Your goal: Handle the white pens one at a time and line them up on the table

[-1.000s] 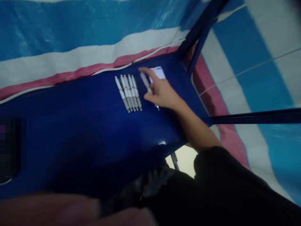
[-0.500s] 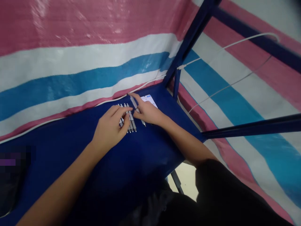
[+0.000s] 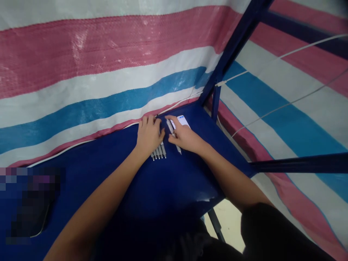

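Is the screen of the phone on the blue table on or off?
On. The phone lies flat on the blue table beside the right hand, and its screen glows white with a blue strip on top.

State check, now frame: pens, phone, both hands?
Row of pens: lying side by side on the blue table, mostly covered, tips showing.
Single pen: apart from the row, under the right hand's fingers.
Phone: flat, screen lit.
Left hand: flat on the row, palm down.
Right hand: resting on the single pen.
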Motion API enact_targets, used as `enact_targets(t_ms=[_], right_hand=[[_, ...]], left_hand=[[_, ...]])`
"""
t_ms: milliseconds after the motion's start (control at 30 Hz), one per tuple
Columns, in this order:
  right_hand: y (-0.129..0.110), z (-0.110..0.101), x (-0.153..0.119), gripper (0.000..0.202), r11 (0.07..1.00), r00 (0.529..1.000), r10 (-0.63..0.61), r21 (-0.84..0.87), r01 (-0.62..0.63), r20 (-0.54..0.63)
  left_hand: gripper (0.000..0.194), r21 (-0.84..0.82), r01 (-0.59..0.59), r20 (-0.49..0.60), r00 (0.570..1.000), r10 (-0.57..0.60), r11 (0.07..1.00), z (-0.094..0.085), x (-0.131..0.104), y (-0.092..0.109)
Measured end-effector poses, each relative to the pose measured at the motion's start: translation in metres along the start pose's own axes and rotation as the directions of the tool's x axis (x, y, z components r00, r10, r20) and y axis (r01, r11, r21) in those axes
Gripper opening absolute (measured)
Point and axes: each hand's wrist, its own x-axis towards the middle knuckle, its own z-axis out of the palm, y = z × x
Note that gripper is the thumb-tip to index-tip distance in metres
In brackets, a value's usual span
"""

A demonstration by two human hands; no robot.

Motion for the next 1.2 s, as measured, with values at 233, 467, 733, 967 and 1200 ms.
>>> enact_targets(t_ms=[233,467,733,967,1200], right_hand=[[-0.017,0.012,-0.007,0.082,0.954,0.993,0.026,-0.3,0.009,0.115],[-0.018,0.007,-0.005,0.073,0.961,0.995,0.087,-0.269,-0.069,0.058],[-0.013,0.006,-0.004,0.084,0.977,0.995,0.093,-0.197,-0.083,0.045],[-0.011,0.012,-0.002,0.075,0.974,0.999,0.036,-0.224,-0.028,0.031],[-0.01,0.011,-0.001,0.083,0.989,0.999,0.037,-0.145,-0.035,0.012]], left_hand=[[0.032,-0.047,0.021,-0.004,1.0,-0.022,0.999,0.008,-0.006,-0.006],[0.021,-0.083,0.0,-0.023,1.0,-0.002,0.997,0.009,-0.006,-0.007],[0.03,-0.068,0.031,-0.019,0.999,-0.033,0.997,0.01,-0.008,-0.005],[0.033,-0.079,0.087,-0.013,0.996,-0.088,0.993,0.011,-0.01,-0.006],[0.03,-0.052,0.126,-0.021,0.992,-0.128,0.991,0.011,-0.01,-0.006]])
